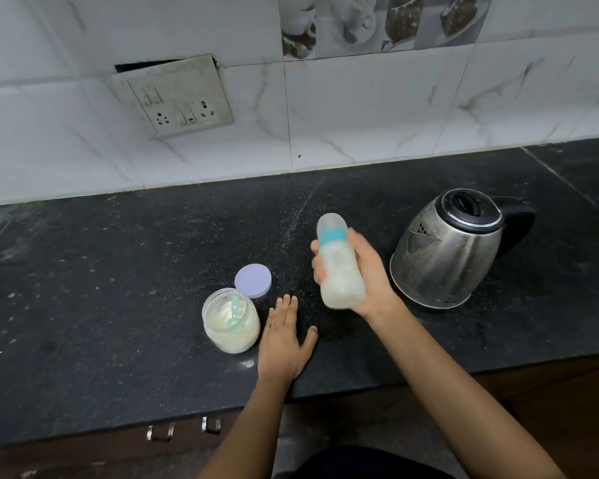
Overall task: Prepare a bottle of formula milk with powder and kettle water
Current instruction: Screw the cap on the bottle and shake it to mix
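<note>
- Bottle (339,267), one, capped, milky, clasped in right hand (367,274) above counter (118,271).
- Left hand (284,340) flat on counter, fingers spread, empty.
- One open powder jar (230,321), scoop (235,311) inside; one lid (253,280); one kettle (453,247).

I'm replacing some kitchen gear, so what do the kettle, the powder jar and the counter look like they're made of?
Kettle: likely stainless steel, from its shiny mirror-like body; its lid and handle look like black plastic.
Powder jar: clear, probably plastic; the powder and scoop show through.
Counter: looks like polished dark speckled stone, perhaps granite.
</note>
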A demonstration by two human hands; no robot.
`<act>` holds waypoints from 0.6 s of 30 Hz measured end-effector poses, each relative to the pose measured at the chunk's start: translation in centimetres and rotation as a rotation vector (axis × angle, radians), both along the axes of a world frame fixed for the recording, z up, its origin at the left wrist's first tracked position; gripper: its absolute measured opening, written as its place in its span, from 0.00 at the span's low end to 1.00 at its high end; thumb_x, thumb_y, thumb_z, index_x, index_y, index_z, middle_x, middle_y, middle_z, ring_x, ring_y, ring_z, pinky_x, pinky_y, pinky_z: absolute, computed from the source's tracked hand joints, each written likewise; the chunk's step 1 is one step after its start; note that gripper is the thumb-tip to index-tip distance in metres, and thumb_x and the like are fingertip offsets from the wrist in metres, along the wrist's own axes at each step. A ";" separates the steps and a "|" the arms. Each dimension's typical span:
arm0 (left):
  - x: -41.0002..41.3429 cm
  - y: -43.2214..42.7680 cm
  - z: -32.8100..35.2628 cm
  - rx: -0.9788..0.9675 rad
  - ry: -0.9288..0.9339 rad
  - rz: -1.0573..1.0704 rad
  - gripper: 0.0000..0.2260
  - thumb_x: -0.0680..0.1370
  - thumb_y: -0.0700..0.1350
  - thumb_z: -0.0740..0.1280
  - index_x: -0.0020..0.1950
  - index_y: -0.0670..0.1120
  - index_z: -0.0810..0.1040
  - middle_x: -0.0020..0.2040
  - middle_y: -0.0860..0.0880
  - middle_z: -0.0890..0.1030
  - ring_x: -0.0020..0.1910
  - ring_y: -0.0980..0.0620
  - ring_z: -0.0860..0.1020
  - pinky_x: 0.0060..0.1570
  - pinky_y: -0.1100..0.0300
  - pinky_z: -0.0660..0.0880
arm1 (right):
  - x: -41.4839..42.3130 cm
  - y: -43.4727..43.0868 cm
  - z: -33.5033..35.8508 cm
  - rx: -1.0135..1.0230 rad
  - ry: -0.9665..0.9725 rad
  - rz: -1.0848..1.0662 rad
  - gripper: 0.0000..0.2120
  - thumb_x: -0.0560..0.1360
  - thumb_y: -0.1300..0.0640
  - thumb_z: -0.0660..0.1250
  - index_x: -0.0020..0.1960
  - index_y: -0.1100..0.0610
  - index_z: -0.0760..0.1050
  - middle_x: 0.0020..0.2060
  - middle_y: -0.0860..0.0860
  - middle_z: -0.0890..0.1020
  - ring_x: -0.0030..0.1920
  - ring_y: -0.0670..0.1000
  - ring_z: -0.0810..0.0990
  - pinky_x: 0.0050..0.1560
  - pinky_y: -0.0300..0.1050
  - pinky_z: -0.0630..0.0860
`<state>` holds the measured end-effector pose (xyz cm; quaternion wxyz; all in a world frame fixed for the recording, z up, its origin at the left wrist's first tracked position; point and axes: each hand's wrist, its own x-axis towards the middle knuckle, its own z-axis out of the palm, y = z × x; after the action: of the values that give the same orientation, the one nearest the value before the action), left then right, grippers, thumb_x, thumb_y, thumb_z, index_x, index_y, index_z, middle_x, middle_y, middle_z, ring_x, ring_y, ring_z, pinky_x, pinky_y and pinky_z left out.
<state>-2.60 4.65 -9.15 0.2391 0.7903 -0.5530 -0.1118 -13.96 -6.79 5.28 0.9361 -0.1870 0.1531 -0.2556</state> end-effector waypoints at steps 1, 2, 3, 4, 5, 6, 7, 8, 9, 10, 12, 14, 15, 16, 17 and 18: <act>0.0 0.0 0.0 0.002 0.000 0.001 0.31 0.79 0.57 0.59 0.78 0.46 0.54 0.78 0.48 0.56 0.78 0.53 0.50 0.73 0.63 0.39 | 0.3 -0.1 0.1 0.157 0.006 -0.057 0.36 0.61 0.49 0.79 0.63 0.58 0.68 0.44 0.56 0.78 0.35 0.52 0.80 0.33 0.44 0.80; 0.0 0.0 0.0 0.005 0.001 0.000 0.31 0.79 0.57 0.59 0.78 0.46 0.54 0.78 0.48 0.56 0.78 0.53 0.50 0.73 0.63 0.39 | 0.5 -0.2 0.4 0.304 -0.025 -0.078 0.34 0.61 0.49 0.79 0.62 0.58 0.69 0.44 0.55 0.78 0.35 0.52 0.81 0.34 0.44 0.81; 0.0 0.0 0.0 0.005 0.002 -0.001 0.31 0.79 0.57 0.59 0.78 0.46 0.54 0.78 0.48 0.56 0.78 0.53 0.50 0.73 0.63 0.39 | 0.6 -0.3 0.9 0.407 -0.067 -0.073 0.33 0.62 0.50 0.79 0.61 0.59 0.70 0.45 0.56 0.77 0.35 0.53 0.81 0.35 0.43 0.81; 0.0 0.0 0.0 0.003 0.002 0.001 0.31 0.79 0.57 0.59 0.78 0.46 0.54 0.79 0.48 0.56 0.78 0.53 0.50 0.73 0.63 0.39 | 0.6 -0.4 1.4 0.462 -0.087 -0.078 0.32 0.63 0.52 0.78 0.61 0.59 0.69 0.46 0.56 0.76 0.35 0.54 0.81 0.36 0.42 0.81; 0.0 0.0 0.0 0.003 -0.001 0.002 0.31 0.79 0.57 0.59 0.78 0.46 0.54 0.79 0.48 0.56 0.78 0.53 0.49 0.73 0.63 0.38 | 0.6 -0.3 1.7 0.483 -0.081 -0.099 0.30 0.65 0.54 0.77 0.61 0.60 0.69 0.46 0.56 0.75 0.36 0.54 0.80 0.37 0.43 0.81; 0.0 0.0 0.0 0.005 -0.005 0.001 0.31 0.79 0.57 0.58 0.78 0.46 0.54 0.79 0.49 0.55 0.78 0.53 0.49 0.73 0.63 0.38 | 0.6 -0.4 2.2 0.480 -0.059 -0.128 0.27 0.67 0.54 0.76 0.60 0.60 0.69 0.47 0.57 0.75 0.37 0.55 0.80 0.38 0.45 0.81; 0.0 0.0 0.0 0.009 -0.006 -0.001 0.31 0.79 0.57 0.58 0.78 0.46 0.54 0.79 0.49 0.56 0.78 0.53 0.49 0.73 0.63 0.38 | 0.6 -0.6 2.5 0.472 -0.023 -0.162 0.24 0.69 0.54 0.74 0.59 0.60 0.69 0.48 0.57 0.75 0.39 0.55 0.79 0.40 0.47 0.81; -0.1 0.0 0.0 0.011 -0.006 0.000 0.31 0.79 0.57 0.59 0.78 0.46 0.54 0.79 0.49 0.56 0.78 0.53 0.49 0.74 0.62 0.39 | 0.6 -0.7 3.0 0.465 0.035 -0.205 0.21 0.71 0.53 0.73 0.59 0.59 0.70 0.49 0.58 0.75 0.41 0.56 0.79 0.43 0.48 0.80; -0.1 0.0 0.0 0.011 -0.003 0.002 0.31 0.79 0.57 0.59 0.78 0.46 0.54 0.78 0.48 0.56 0.78 0.53 0.50 0.74 0.62 0.39 | 0.6 -0.8 3.4 0.458 0.094 -0.239 0.20 0.72 0.51 0.73 0.58 0.59 0.71 0.49 0.58 0.75 0.43 0.56 0.78 0.45 0.48 0.79; -0.1 0.0 0.0 0.012 -0.001 0.002 0.31 0.79 0.57 0.59 0.78 0.46 0.54 0.78 0.48 0.56 0.78 0.53 0.50 0.74 0.62 0.40 | 0.5 -0.9 3.6 0.451 0.157 -0.251 0.21 0.72 0.49 0.73 0.59 0.58 0.71 0.49 0.58 0.76 0.43 0.56 0.78 0.46 0.48 0.78; 0.0 0.0 -0.1 0.011 -0.007 -0.001 0.31 0.79 0.57 0.59 0.78 0.46 0.54 0.78 0.48 0.56 0.78 0.53 0.50 0.74 0.62 0.39 | 0.3 -1.1 3.9 0.438 0.263 -0.255 0.23 0.71 0.46 0.73 0.59 0.57 0.72 0.48 0.57 0.78 0.43 0.54 0.79 0.45 0.46 0.78; 0.0 0.0 -0.2 0.014 -0.015 0.000 0.31 0.79 0.57 0.58 0.78 0.46 0.54 0.78 0.48 0.56 0.78 0.53 0.50 0.74 0.63 0.39 | -0.2 -1.0 4.1 0.369 0.345 -0.257 0.20 0.73 0.45 0.71 0.57 0.57 0.73 0.48 0.57 0.80 0.44 0.54 0.80 0.43 0.47 0.79; 0.0 0.0 -0.2 0.014 -0.016 0.000 0.31 0.79 0.58 0.57 0.78 0.46 0.54 0.78 0.48 0.56 0.78 0.53 0.50 0.73 0.63 0.39 | -0.5 -1.1 4.1 0.323 0.380 -0.264 0.18 0.74 0.46 0.69 0.55 0.57 0.72 0.48 0.58 0.80 0.45 0.56 0.81 0.44 0.48 0.79; 0.0 0.0 -0.2 0.014 -0.014 -0.001 0.32 0.79 0.58 0.57 0.78 0.46 0.55 0.78 0.48 0.56 0.78 0.53 0.50 0.73 0.63 0.39 | -0.9 -1.1 4.2 0.287 0.381 -0.270 0.16 0.75 0.47 0.69 0.55 0.58 0.71 0.49 0.60 0.80 0.47 0.58 0.81 0.44 0.50 0.80; 0.0 -0.1 -0.2 0.013 -0.015 -0.002 0.32 0.78 0.59 0.56 0.78 0.46 0.54 0.79 0.48 0.56 0.78 0.53 0.50 0.74 0.62 0.39 | -1.0 -1.1 4.2 0.266 0.357 -0.269 0.17 0.76 0.49 0.68 0.57 0.59 0.71 0.51 0.62 0.79 0.49 0.60 0.81 0.45 0.52 0.81; 0.0 -0.1 -0.3 0.012 -0.017 -0.002 0.32 0.78 0.59 0.56 0.78 0.46 0.54 0.79 0.48 0.56 0.78 0.53 0.50 0.74 0.62 0.39 | -1.0 -1.2 4.2 0.264 0.324 -0.263 0.18 0.76 0.50 0.69 0.59 0.59 0.70 0.53 0.63 0.79 0.51 0.62 0.81 0.46 0.54 0.82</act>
<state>-2.62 4.55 -9.41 0.2295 0.7921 -0.5551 -0.1086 -15.00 -7.97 9.47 0.8743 -0.0802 0.3563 -0.3196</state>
